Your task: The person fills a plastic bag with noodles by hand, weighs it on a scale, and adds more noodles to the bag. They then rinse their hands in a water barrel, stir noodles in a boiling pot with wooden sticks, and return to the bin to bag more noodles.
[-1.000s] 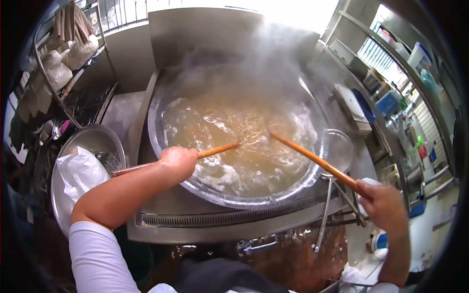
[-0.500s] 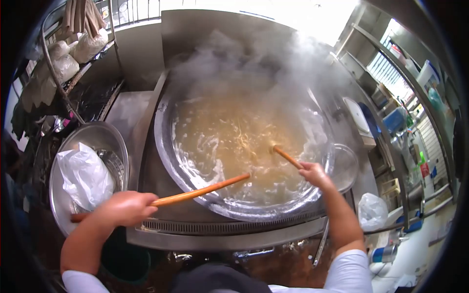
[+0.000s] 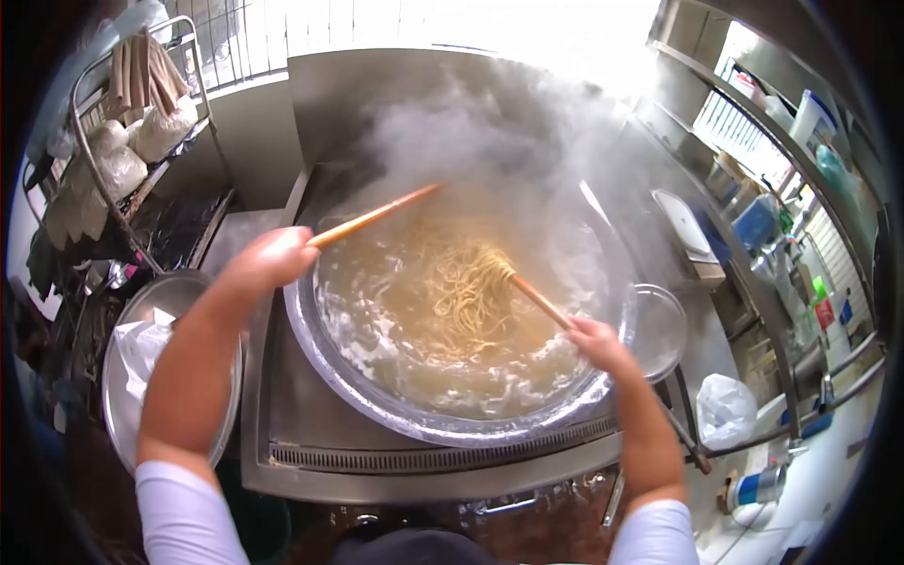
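A large wok point(image 3: 311, 363) holds cloudy, foaming water, with steam rising off its far side. My left hand point(image 3: 273, 256) grips a long wooden stick point(image 3: 377, 217), raised over the left side of the wok with its tip pointing to the far side. In my right hand point(image 3: 600, 344) is a second wooden stick point(image 3: 539, 299), slanting into the wok. Noodles point(image 3: 466, 287) are bunched over its far end and trail down into the water. Steam partly blurs the far rim.
On the left stands a metal basin point(image 3: 118, 395) with a white plastic bag point(image 3: 141, 348) in it. A round strainer-like piece point(image 3: 659, 330) lies by the wok's right rim. A clear bag point(image 3: 725, 410) and shelving point(image 3: 800, 226) are at the right.
My left hand and its stick have swung up and away from me. My right stick has lifted, and a clump of noodles now shows at the surface.
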`<state>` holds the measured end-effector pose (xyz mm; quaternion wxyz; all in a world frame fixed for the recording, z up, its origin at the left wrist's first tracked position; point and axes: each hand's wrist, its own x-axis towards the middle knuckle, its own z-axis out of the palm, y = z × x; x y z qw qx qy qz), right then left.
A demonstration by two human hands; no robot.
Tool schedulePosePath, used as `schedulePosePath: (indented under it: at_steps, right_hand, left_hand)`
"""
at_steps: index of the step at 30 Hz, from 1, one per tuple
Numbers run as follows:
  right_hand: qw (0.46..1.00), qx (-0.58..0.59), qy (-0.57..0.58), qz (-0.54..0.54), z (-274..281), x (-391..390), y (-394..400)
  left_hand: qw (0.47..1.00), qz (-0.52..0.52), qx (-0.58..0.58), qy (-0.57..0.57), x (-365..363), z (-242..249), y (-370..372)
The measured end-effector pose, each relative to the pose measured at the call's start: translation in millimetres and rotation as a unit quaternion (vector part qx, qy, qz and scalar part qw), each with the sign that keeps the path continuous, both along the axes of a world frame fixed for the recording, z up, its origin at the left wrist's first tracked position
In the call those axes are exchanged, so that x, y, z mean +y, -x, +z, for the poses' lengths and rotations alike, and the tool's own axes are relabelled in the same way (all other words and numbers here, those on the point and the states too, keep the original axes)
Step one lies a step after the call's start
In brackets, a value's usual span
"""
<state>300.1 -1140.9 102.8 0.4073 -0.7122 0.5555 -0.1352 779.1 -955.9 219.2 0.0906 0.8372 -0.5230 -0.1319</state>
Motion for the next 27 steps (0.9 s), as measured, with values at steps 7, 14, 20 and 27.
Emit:
schedulePosePath:
  at_steps: [7,14,20,27]
  right_hand:
    - [0.99,0.096,0.077,-0.073,247.3,110.6,207.7]
    - [0.944,0.326,0.049,-0.003,220.3,78.1,127.9]
    - [0.91,0.352,0.22,0.017,15.9,1.0,-32.8]
    - [0.88,0.43,0.195,0.052,69.5,135.5,21.4]
  left_hand:
    - [0.967,-0.078,-0.204,-0.134,-108.1,-81.5,94.6]
    - [0.955,-0.148,-0.162,-0.201,-90.0,-134.5,131.1]
    - [0.956,-0.166,-0.11,-0.213,-48.9,-125.4,160.1]
    - [0.963,-0.179,-0.013,-0.2,42.1,-87.6,101.4]
